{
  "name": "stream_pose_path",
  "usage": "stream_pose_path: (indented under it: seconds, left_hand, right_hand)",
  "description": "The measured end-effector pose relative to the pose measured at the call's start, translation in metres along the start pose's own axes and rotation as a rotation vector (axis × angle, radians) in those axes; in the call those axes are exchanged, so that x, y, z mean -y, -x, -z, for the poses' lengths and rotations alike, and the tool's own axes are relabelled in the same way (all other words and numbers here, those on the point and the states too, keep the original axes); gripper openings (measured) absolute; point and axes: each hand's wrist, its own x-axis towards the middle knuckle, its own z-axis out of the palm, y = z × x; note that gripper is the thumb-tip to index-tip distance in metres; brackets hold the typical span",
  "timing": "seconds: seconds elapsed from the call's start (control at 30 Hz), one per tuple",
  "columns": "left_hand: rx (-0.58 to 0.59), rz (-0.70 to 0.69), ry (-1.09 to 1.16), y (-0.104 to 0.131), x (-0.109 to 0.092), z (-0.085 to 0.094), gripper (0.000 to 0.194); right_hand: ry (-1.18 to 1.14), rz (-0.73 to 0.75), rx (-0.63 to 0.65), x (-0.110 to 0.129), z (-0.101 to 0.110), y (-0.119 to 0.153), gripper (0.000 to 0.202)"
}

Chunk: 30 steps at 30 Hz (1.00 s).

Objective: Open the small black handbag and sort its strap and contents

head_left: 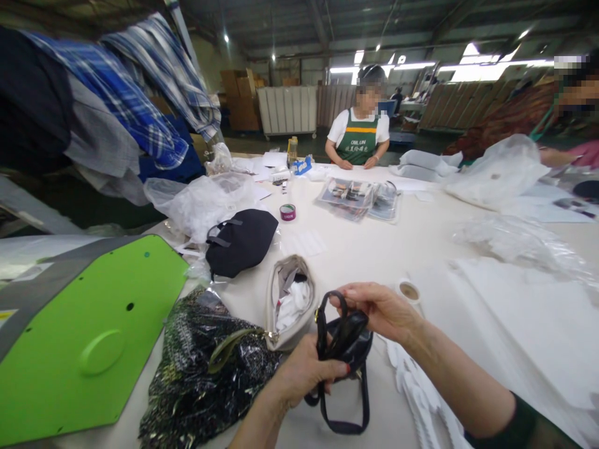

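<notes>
Between my hands is a small black bag (360,340) with long black straps, one of which hangs in a loop toward the table. My left hand (311,368) is closed around its near left side, thumb pressed on the body. On the far right side, the fingers of my right hand (369,302) pinch the bag near the top of a strap loop. Just beyond them stands an open beige pouch (269,296) stuffed with white material. A dark sequined piece (201,368) with an olive strap lies left of my left hand.
A green panel (107,330) fills the left side. Around the table are a black fabric item (243,243), purple tape (287,212), a white roll (409,290), plastic-wrapped items (346,196) and white sheets (524,324). A person in a green apron (360,137) stands opposite; another is at far right.
</notes>
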Motion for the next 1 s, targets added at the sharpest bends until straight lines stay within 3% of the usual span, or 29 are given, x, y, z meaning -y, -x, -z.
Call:
stream_pose_path:
  seconds: [0.23,0.33,0.5,0.6,0.73,0.9,1.0]
  left_hand:
    - [-0.152,-0.028,0.077,-0.004,0.006,0.001,0.028]
    - [-0.123,-0.039,0.054,-0.005,0.008,0.001,0.027]
    - [-0.128,-0.065,0.027,-0.005,0.009,0.000,0.027]
    - [-0.095,-0.117,-0.025,-0.002,0.008,-0.001,0.026]
    - [-0.062,-0.133,-0.072,0.000,0.006,0.000,0.026]
    - [0.023,-0.038,-0.156,-0.001,0.005,0.001,0.027]
    - [0.075,-0.008,-0.206,-0.003,0.005,0.001,0.032]
  right_hand:
    - [-0.239,0.051,-0.032,-0.038,0.015,0.004,0.038]
    - [-0.121,0.062,-0.013,-0.057,0.005,0.009,0.035]
    - [0.035,0.118,-0.308,-0.066,-0.018,0.006,0.031]
    - [0.078,0.135,-0.353,-0.067,-0.019,0.002,0.031]
    - [0.133,0.116,-0.293,-0.068,-0.018,0.000,0.029]
    - [0.196,0.010,-0.120,-0.060,-0.020,0.001,0.031]
    - [0.220,-0.013,-0.111,-0.058,-0.018,0.000,0.031]
